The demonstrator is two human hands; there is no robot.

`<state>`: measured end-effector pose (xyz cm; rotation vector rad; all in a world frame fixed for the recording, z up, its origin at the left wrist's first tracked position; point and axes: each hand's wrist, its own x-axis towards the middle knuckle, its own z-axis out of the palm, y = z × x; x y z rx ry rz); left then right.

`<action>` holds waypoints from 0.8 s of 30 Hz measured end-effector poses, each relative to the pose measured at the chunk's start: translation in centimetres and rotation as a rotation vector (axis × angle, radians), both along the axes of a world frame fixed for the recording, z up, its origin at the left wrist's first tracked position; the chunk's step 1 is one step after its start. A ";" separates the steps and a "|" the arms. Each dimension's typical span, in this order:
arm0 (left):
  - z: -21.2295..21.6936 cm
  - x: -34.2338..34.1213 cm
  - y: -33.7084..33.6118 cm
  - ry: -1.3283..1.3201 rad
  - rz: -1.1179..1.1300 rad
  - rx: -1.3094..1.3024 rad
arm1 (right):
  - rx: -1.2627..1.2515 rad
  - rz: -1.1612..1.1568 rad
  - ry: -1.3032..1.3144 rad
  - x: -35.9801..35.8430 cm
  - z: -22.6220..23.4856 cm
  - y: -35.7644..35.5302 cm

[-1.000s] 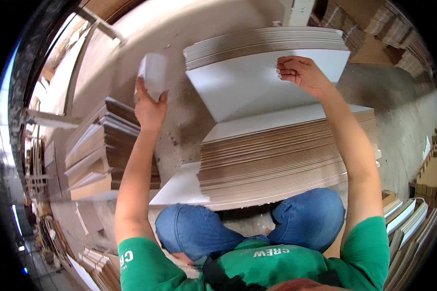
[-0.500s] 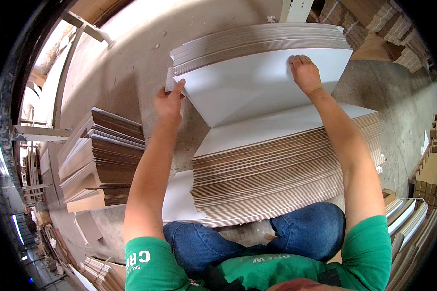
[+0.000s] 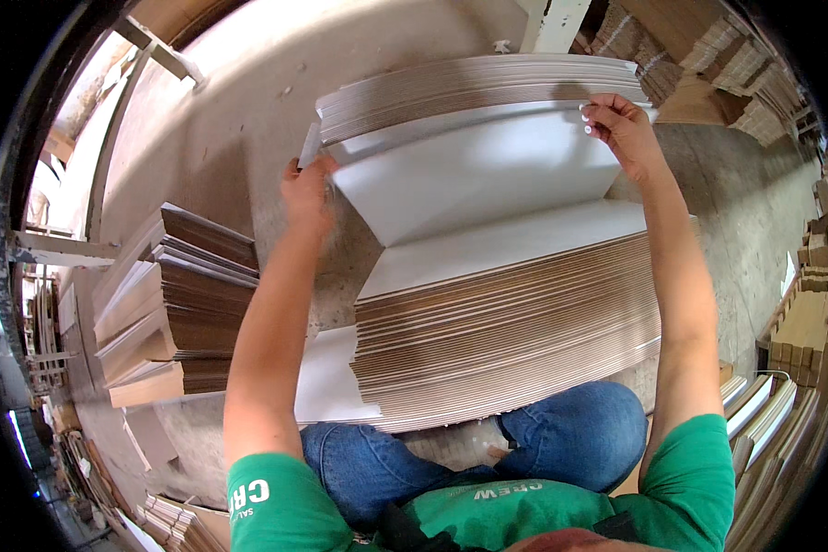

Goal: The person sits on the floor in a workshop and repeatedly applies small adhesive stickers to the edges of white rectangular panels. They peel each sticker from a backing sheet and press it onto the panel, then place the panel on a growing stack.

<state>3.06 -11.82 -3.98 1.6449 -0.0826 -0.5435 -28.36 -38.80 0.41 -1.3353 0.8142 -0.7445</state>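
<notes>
Left hand [image 3: 308, 189] grips the left edge of a white cardboard sheet [image 3: 474, 175], fingers curled around it, thumb side toward the camera; a small pale strip [image 3: 310, 144] sticks up just above the knuckles — can't tell if it's a flap of the same sheet or a separate piece. Right hand [image 3: 621, 129] pinches the sheet's upper right corner, fingertips pressed together on the edge. The sheet is tilted up off the near stack [image 3: 506, 331], its lower edge meeting the white top of that stack along a crease line. Behind it sits a second stack of flat cardboard [image 3: 478, 87], brown edges fanned toward the camera — the raised sheet leans against or just in front of it. Near stack lies right ahead of the person's knees [image 3: 570, 442], in blue jeans. To the left, well apart, another pile of brown and white boards [image 3: 179, 304] sits on the concrete floor [image 3: 239, 120]. More cardboard bundles [image 3: 805, 331] line the right rim.
</notes>
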 end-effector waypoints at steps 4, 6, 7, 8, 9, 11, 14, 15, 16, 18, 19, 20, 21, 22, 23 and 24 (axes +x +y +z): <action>0.0 1.5 1.8 -0.014 -0.211 0.173 | -0.212 0.083 0.116 1.7 -0.2 -0.1; -0.2 1.5 1.3 -0.025 -0.156 0.221 | -0.498 0.095 0.306 3.1 -2.8 0.1; -0.4 1.4 0.8 -0.041 -0.122 0.243 | -0.700 0.058 0.412 3.8 -4.5 0.3; -1.2 1.3 -0.1 -0.080 -0.073 0.259 | -0.903 0.021 0.518 4.4 -5.9 0.3; -1.8 1.2 -0.7 -0.120 -0.022 0.279 | -0.999 -0.032 0.556 4.9 -7.2 0.3; -2.0 0.8 -1.0 -0.104 -0.064 0.184 | -1.193 -0.151 0.642 5.1 -8.7 -0.1; -2.4 0.3 -1.5 -0.091 -0.027 0.087 | -1.460 -0.215 0.584 3.9 -9.1 -0.9; -2.4 0.4 -1.4 -0.097 0.010 0.065 | -1.309 -0.266 0.689 3.5 -8.8 -1.4; -1.9 0.2 -1.2 -0.094 0.000 0.028 | -1.155 -0.317 0.789 2.7 -7.7 -2.0; -0.7 -0.1 -0.4 -0.092 -0.016 -0.040 | -0.829 -0.452 0.828 1.8 -4.2 -2.0; -0.2 -0.3 -0.1 -0.039 -0.078 0.011 | -0.532 -0.358 0.459 0.5 -3.0 -2.9; 0.3 -0.2 0.4 0.014 -0.140 0.062 | -0.234 -0.254 0.092 -0.6 -2.0 -3.7; 0.6 0.2 1.1 0.062 -0.192 0.122 | -0.237 -0.170 0.051 -0.3 -1.0 -3.2; 0.5 0.9 1.7 0.064 -0.185 0.125 | -0.239 -0.088 0.015 0.4 -0.1 -2.1; 0.3 1.7 2.2 0.065 -0.177 0.128 | -0.240 -0.006 -0.023 1.0 0.3 -1.2; 0.4 2.1 2.2 0.065 -0.173 0.124 | -0.349 0.000 0.128 1.4 -0.2 -1.1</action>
